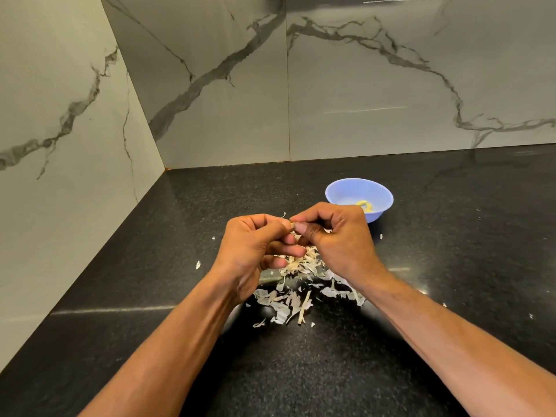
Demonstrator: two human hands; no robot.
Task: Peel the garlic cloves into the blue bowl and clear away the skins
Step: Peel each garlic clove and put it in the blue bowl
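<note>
**One clove in two hands, one bowl beyond**

We count two hands, one clove in work, one bowl and a single heap of skins. Our left hand [254,246] and right hand [337,236] meet above the heap, fingers curled, both pinching the same small garlic clove [292,225] between thumb and fingertips; only a sliver of it shows, so how much skin it still wears we cannot tell. The pile of skins [296,291] lies on the counter directly under and just near of the hands, pale papery strips, with about half a dozen stray flecks scattered to the left and right.

The black speckled countertop [391,341] runs into a corner of grey-veined marble wall tiles [210,85], one wall at the left and one at the far side.

The blue bowl [346,191] stands on the counter just beyond the right hand, to the far right of the pile. Inside it are peeled cloves [366,205], perhaps two or three, partly hidden by the knuckles.
</note>
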